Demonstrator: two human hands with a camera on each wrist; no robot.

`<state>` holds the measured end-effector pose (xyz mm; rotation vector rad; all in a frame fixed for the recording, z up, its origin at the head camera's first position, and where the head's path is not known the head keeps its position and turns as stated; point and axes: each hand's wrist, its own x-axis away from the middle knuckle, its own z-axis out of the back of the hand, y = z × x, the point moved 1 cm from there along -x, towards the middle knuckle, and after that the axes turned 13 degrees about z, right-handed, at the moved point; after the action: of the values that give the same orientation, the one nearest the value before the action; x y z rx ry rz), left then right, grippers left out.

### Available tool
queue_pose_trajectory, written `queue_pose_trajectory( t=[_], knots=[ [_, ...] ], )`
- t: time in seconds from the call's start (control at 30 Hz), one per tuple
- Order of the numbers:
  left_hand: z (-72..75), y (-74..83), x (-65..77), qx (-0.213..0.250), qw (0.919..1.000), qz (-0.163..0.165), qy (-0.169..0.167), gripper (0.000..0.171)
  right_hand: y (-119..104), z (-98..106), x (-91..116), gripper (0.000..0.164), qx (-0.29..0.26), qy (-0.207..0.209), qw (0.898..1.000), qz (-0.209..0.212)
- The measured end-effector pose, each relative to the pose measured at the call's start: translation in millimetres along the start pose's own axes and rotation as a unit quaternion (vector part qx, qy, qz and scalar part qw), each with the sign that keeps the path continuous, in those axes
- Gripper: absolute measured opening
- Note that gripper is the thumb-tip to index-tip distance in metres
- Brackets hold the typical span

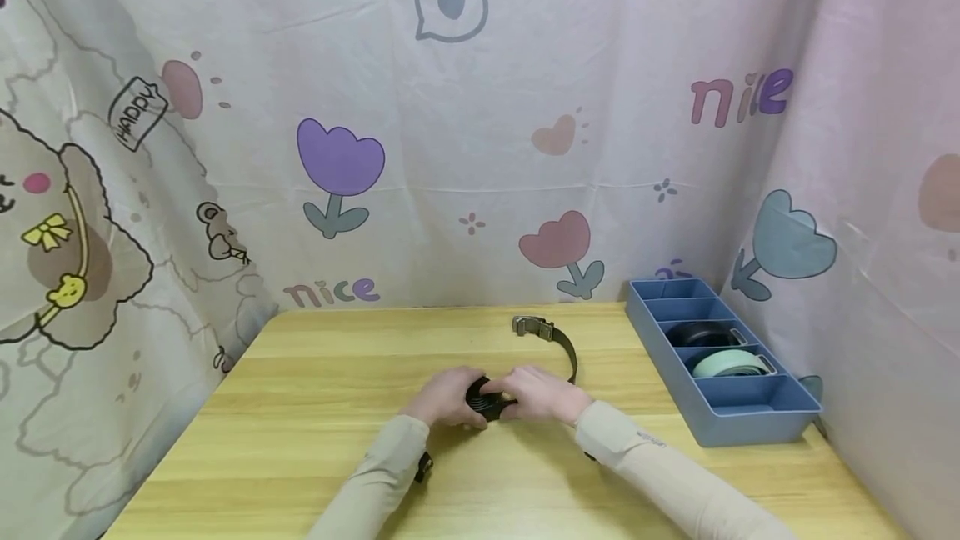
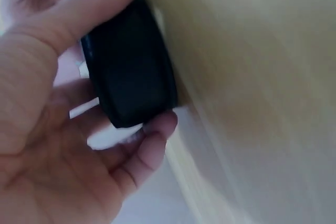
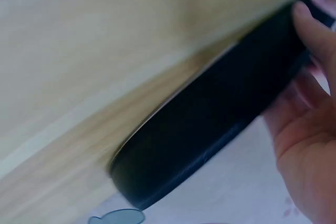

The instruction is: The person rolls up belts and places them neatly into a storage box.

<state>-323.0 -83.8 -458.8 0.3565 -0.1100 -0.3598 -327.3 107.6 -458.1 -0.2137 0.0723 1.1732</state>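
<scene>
A black belt [image 1: 485, 401] is partly rolled into a coil in the middle of the wooden table. My left hand [image 1: 450, 397] grips the coil from the left, thumb on one side and fingers on the other. Close by on the right, my right hand [image 1: 542, 394] pinches the strap next to the coil. Beyond it the unrolled strap [image 3: 199, 124] bends away and ends at a metal buckle [image 1: 533, 327] lying farther back. In the left wrist view the rolled part [image 2: 131, 66] stands on edge between thumb and fingertips.
At the right edge of the table [image 1: 337, 357] stands a blue-grey divided box [image 1: 697, 419]. A rolled black belt [image 1: 701, 333] and a rolled mint-green belt [image 1: 731, 362] sit in separate compartments. A printed curtain [image 1: 450, 148] hangs behind and along the sides.
</scene>
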Motion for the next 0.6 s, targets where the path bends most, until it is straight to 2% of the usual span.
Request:
queue_pose_trajectory(
  t=[0.1, 0.23, 0.33, 0.43, 0.53, 0.6],
  knots=[
    [3.1, -6.0, -1.2, 0.025, 0.9987, -0.018, -0.041, 0.047, 2, 0, 1, 0.051, -0.014, -0.018, 1.0, -0.008],
    [7.4, -7.6, -2.3, 0.026, 0.9971, -0.039, -0.06, 0.048, 0, 1, -1, 0.046, 0.005, -0.005, 1.0, -0.005],
    [7.7, -5.3, -0.1, 0.012, 0.9985, -0.03, -0.045, 0.05, -3, -2, -4, 0.039, 0.032, 0.018, 0.999, -0.002],
    [4.5, -1.0, 3.3, -0.003, 0.9999, 0.008, -0.012, 0.055, -7, -6, -6, 0.033, 0.041, 0.039, 0.998, -0.001],
    [0.3, 1.5, 4.8, -0.019, 0.999, 0.032, 0.025, 0.053, -8, -10, -7, 0.025, 0.04, 0.052, 0.998, 0.002],
    [-1.2, 0.9, 4.5, -0.023, 0.9987, 0.03, 0.036, 0.051, -7, -10, -7, 0.026, 0.038, 0.05, 0.998, 0.007]
  ],
)
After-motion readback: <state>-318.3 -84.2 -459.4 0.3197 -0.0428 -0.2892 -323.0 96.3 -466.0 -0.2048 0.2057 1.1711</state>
